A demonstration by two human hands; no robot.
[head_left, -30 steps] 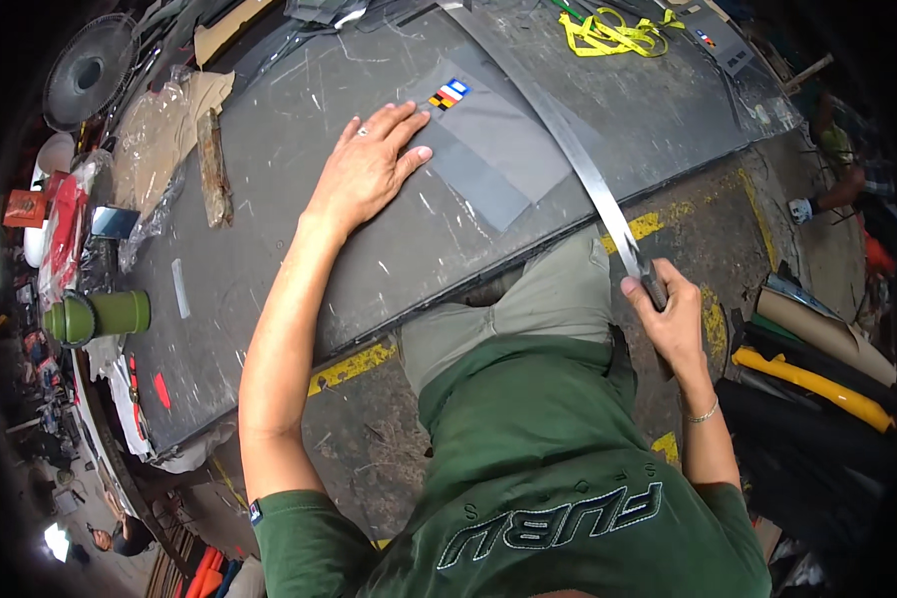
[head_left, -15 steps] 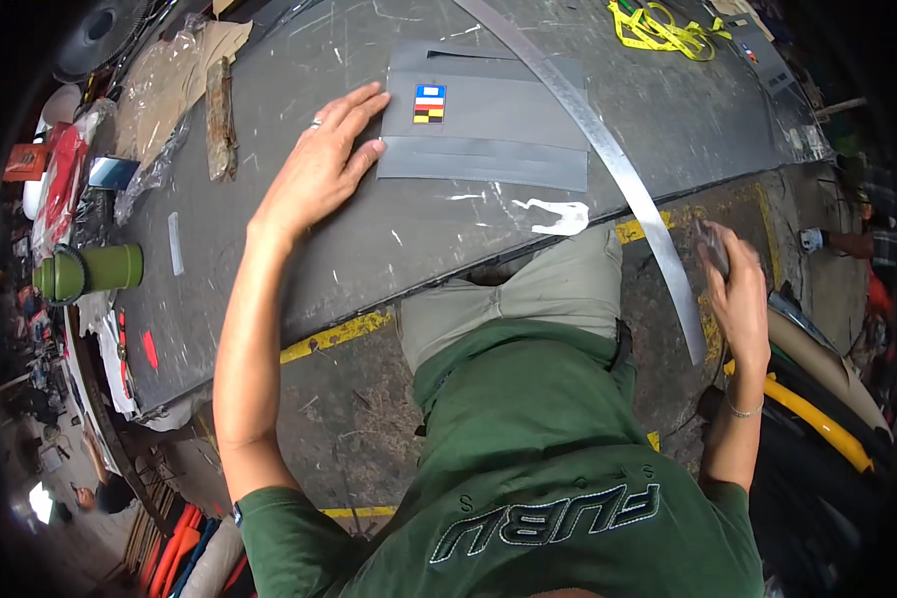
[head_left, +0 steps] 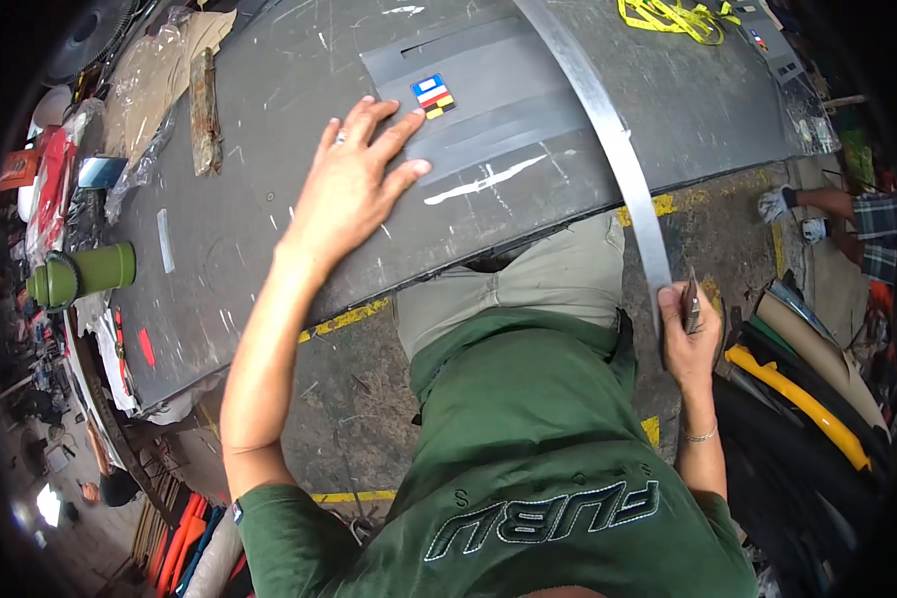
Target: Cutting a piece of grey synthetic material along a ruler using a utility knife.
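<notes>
Left hand [head_left: 354, 189] splayed partly on grey sheet [head_left: 508, 75], right hand [head_left: 690, 334] gripping pointed tool [head_left: 691, 307] (smooth metal strip [head_left: 611, 130] alongside)

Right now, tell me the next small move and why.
Probably nudge the grey sheet square to the metal strip with the left hand: it rests at the sheet's left side, the right end lies by the strip, and the right hand, with a pointed tool, is at the strip's lower end.

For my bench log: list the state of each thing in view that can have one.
Left hand: spread, fingertips on grey sheet
Right hand: closed on pointed tool
Grey sheet: flat on table
Metal strip: overhanging table edge
Green bottle: capped
Yellow strap: loosely heaped
Fan: running or not, cannot tell
</notes>
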